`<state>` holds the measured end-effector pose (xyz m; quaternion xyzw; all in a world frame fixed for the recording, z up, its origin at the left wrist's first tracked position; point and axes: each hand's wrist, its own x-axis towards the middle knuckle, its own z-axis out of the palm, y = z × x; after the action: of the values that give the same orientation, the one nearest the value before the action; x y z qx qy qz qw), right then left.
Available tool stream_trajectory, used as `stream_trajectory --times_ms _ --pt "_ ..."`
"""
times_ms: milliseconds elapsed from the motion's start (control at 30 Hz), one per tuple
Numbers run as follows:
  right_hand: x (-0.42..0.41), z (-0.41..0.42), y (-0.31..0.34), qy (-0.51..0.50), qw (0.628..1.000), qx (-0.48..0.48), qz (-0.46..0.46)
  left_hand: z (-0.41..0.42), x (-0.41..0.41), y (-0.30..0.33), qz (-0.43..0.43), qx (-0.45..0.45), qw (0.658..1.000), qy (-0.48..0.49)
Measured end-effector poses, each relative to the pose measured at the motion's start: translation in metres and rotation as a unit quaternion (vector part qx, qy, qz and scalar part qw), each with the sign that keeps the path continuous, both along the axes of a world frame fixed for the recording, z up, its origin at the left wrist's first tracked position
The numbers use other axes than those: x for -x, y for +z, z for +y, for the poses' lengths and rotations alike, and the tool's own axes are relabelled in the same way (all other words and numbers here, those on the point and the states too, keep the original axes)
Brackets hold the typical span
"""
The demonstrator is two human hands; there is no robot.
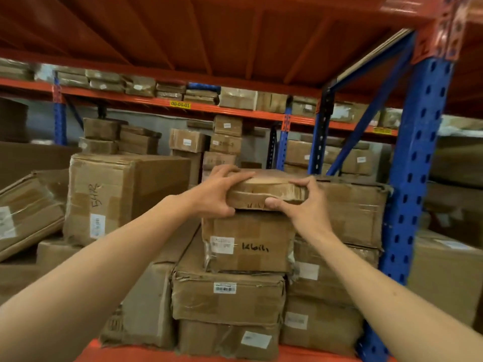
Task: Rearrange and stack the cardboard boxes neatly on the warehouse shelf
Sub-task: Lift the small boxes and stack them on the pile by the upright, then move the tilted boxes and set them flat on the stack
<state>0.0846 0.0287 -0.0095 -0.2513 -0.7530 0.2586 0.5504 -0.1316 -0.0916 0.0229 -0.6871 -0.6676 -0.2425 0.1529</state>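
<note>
A flat taped cardboard box [261,190] lies on top of a stack in the middle of the shelf. My left hand [218,194] grips its left front corner, fingers over the top and thumb underneath. My right hand [303,205] grips its right front corner the same way. Under it sits a box with black handwriting and a white label [248,244], then a wider labelled box [227,296], then another box [227,340] at the bottom. The stack rests on the orange shelf [300,355].
A big box marked in pen [117,197] stands to the left, with a tilted box [26,212] beyond it. A stack of larger boxes [347,215] touches the right side. A blue upright post [415,178] bounds the bay. The orange shelf deck above [235,35] hangs low.
</note>
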Motion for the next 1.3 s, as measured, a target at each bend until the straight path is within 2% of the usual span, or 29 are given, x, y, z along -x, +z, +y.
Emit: stream_trajectory --times_ms 67,167,267,500,600,633,733,867,967,1100,1200,1300 --pt "0.003 -0.001 -0.011 -0.015 1.000 0.003 0.012 0.000 -0.002 -0.008 -0.135 -0.004 0.991 0.003" --pt "0.014 -0.007 -0.013 -0.022 0.999 0.006 0.035 0.009 -0.004 -0.013 -0.316 -0.100 0.940 0.083" --pt "0.018 -0.005 -0.013 -0.053 0.998 -0.017 0.009 0.021 -0.002 -0.023 -0.392 -0.124 0.906 0.099" --pt "0.021 -0.002 -0.010 -0.158 0.978 -0.086 -0.106 0.036 0.010 -0.023 -0.421 -0.106 0.895 0.100" --pt "0.021 0.009 -0.006 -0.273 0.918 -0.192 -0.215 0.041 0.009 -0.029 -0.417 -0.113 0.895 0.110" --pt "0.019 0.013 -0.005 -0.263 0.918 -0.189 -0.231 0.042 0.008 -0.032 -0.411 -0.125 0.895 0.115" --pt "0.013 0.021 -0.004 -0.155 0.958 -0.120 -0.209 0.045 0.003 -0.039 -0.389 -0.150 0.900 0.126" --pt "0.010 0.016 -0.003 -0.131 0.968 -0.077 -0.199 0.042 -0.004 -0.045 -0.359 -0.153 0.910 0.142" --pt "0.010 0.009 0.000 -0.132 0.966 -0.056 -0.215 0.036 -0.004 -0.045 -0.349 -0.140 0.915 0.143" --pt "0.008 0.000 0.005 -0.123 0.966 -0.035 -0.225 0.015 -0.001 -0.040 -0.348 -0.094 0.928 0.095" --pt "0.013 -0.010 0.008 -0.172 0.945 -0.048 -0.273 -0.007 0.010 -0.039 -0.329 -0.058 0.939 0.078" --pt "0.028 -0.033 0.018 -0.221 0.929 -0.089 -0.283 -0.037 0.024 -0.038 -0.303 -0.141 0.939 0.081"
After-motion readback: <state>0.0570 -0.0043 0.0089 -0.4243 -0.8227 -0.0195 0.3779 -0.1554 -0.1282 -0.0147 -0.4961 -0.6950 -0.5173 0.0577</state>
